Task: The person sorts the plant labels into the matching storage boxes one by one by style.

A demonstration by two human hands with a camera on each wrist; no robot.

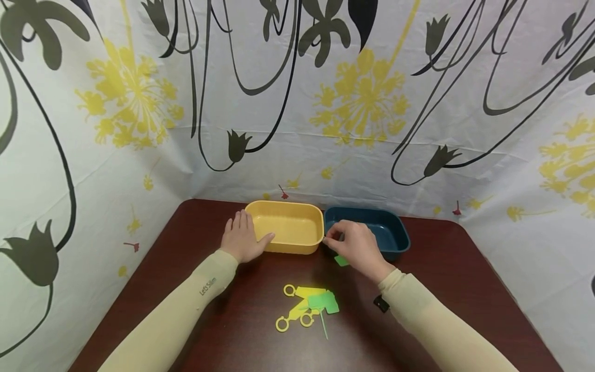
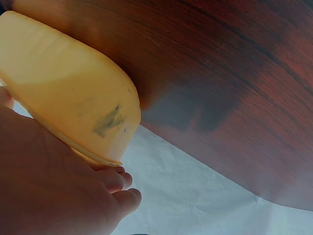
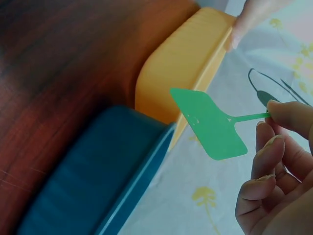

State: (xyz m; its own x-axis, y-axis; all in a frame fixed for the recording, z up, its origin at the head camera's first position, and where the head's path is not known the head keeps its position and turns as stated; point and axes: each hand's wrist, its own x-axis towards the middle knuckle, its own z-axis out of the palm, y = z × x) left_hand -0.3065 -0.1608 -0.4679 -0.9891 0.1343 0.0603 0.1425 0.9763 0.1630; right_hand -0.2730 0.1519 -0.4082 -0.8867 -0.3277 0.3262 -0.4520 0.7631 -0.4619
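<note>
My right hand (image 1: 355, 245) pinches the thin stem of a green T-shaped plant label (image 3: 212, 125) between thumb and forefinger. The label's flat head points away from the fingertips. It hangs near the front left corner of a dark blue bin (image 1: 388, 232). Straight-fingered, my left hand (image 1: 244, 240) rests on the left end of a yellow bin (image 1: 288, 249), thumb along its front rim. Nearer on the table lies a small pile of yellow ring-ended tags (image 1: 310, 292) with green plant labels (image 1: 331, 304) on top; one green stem points toward me.
Both bins stand side by side at the back of the dark red-brown table (image 1: 251, 330). A small black object (image 1: 381, 303) lies beside my right forearm. Behind the table hangs a white patterned cloth (image 1: 279, 119).
</note>
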